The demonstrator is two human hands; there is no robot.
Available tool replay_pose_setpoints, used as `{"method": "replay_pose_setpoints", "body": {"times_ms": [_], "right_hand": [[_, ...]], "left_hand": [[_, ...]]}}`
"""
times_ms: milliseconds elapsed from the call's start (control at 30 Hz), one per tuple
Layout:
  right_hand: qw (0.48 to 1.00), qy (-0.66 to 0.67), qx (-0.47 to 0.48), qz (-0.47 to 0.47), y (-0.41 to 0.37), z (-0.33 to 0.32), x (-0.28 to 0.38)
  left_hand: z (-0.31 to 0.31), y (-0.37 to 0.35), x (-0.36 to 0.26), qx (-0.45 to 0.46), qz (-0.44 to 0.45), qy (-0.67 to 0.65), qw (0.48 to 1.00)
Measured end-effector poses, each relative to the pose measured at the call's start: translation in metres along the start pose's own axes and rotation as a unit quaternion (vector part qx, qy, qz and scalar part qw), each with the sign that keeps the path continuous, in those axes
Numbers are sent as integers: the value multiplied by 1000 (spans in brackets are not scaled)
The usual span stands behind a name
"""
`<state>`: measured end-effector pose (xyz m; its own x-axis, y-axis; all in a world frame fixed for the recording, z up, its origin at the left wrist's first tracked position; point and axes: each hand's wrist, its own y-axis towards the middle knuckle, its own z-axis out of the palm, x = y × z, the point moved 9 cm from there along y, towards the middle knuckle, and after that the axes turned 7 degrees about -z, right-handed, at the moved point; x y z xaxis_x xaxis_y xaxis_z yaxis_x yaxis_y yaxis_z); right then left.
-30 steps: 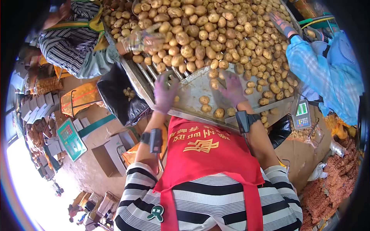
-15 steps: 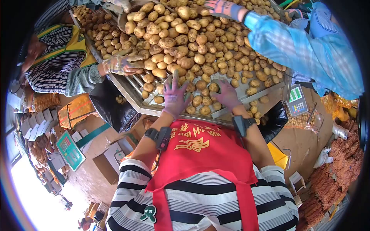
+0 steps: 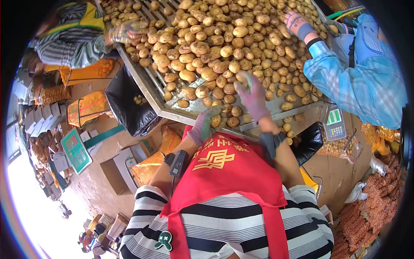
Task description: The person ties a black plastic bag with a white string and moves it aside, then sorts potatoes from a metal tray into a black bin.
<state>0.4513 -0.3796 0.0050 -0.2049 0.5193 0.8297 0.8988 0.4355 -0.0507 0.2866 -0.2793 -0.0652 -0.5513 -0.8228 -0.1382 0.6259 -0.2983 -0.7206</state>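
Note:
Potatoes [image 3: 202, 47] lie heaped on a metal sorting table [image 3: 172, 111] in front of me. At its near edge, my left hand [image 3: 202, 126], in a purple-grey glove, curls its fingers around a potato [image 3: 215, 121]. My right hand [image 3: 253, 98], gloved the same way, is over the near part of the heap. Its thumb stands apart from the fingers, whose tips are blurred, and no potato shows in it. Several potatoes lie on the metal between and beyond my hands.
One co-worker's gloved hand [image 3: 129, 32] is on the heap at left, another's gloved hand [image 3: 298, 25] at right. Black bags [image 3: 129, 101] hang beside the table. A scale display [image 3: 334, 125] stands at right, a green scale [image 3: 76, 150] at left, and net sacks [image 3: 371, 207] lower right.
My left hand has drawn back to the table edge and closed around a potato. My right hand has moved up and forward. The view has shifted, and both co-workers' hands have moved.

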Motion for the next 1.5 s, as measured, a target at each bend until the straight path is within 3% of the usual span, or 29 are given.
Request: {"method": "replay_pose_setpoints", "body": {"times_ms": [33,67,133,200,267,333,367,400,433,467,533,567,600,633,700,733,800,867,900,933,1000,1033,1067,1133,1267,1333,1433,1467,1500], "right_hand": [[997,-43,-14,-68,19,-3,13],[987,-113,11,-118,35,8,16],[955,-257,119,-91,53,29,12],[958,-248,127,-72,46,31,4],[960,-241,136,-50,30,29,-15],[989,14,148,22,5,32,-49],[988,12,149,22,-8,31,-59],[946,266,142,121,-25,36,-74],[831,500,122,213,-45,42,-84],[831,499,117,216,-56,35,-80],[680,694,113,206,-65,26,-43],[625,729,65,271,-72,26,-47],[627,730,56,268,-75,22,-50],[649,710,60,266,-76,21,-56],[681,692,48,234,-77,17,-60],[683,692,46,230,-78,18,-65],[587,781,93,194,-85,23,-57],[585,782,84,196,-88,24,-47],[599,774,68,195,-88,26,-47],[613,765,53,194,-86,29,-47],[644,731,26,225,-86,35,-34],[674,694,-5,252,-86,36,-34],[675,692,1,254,-84,40,-30],[690,687,58,220,-77,48,-15],[694,680,62,228,-78,54,-8],[644,722,64,246,-84,60,-13],[666,707,92,218,-88,66,-19],[667,706,95,219,-88,68,-12],[684,679,49,261,-89,70,-13]], "left_hand": [[6,-10,-16,-26,70,121,990],[0,-9,-20,-30,77,120,989],[-23,-4,-34,-80,124,128,981],[-28,-5,-51,-104,148,141,973],[-37,-6,-75,-127,235,154,951],[-34,-2,-91,-136,258,109,950],[-23,-3,-101,-159,257,157,940],[-13,-1,-112,-179,255,204,928],[-1,-2,-131,-248,305,366,844],[16,-2,-144,-304,343,515,725],[57,3,-150,-336,320,706,535],[66,12,-149,-345,263,752,496],[71,20,-148,-352,205,793,453],[79,20,-150,-345,208,796,452],[79,31,-144,-282,110,846,438],[77,33,-149,-280,114,847,436],[35,48,-145,-236,52,752,614],[25,55,-132,-48,226,709,666],[24,36,-111,19,105,449,887],[28,22,-85,83,-26,127,988],[45,4,-72,174,-36,31,984],[39,-5,-69,92,-3,-16,996],[33,-7,-66,162,1,2,987],[17,-11,-59,192,7,-53,980],[-31,-57,-74,165,71,-135,974],[-71,-88,-102,201,138,-184,952],[-171,-138,-151,133,291,-261,911],[-209,-159,-163,-25,384,-279,880],[-232,-168,-171,-57,371,-264,889]]}}
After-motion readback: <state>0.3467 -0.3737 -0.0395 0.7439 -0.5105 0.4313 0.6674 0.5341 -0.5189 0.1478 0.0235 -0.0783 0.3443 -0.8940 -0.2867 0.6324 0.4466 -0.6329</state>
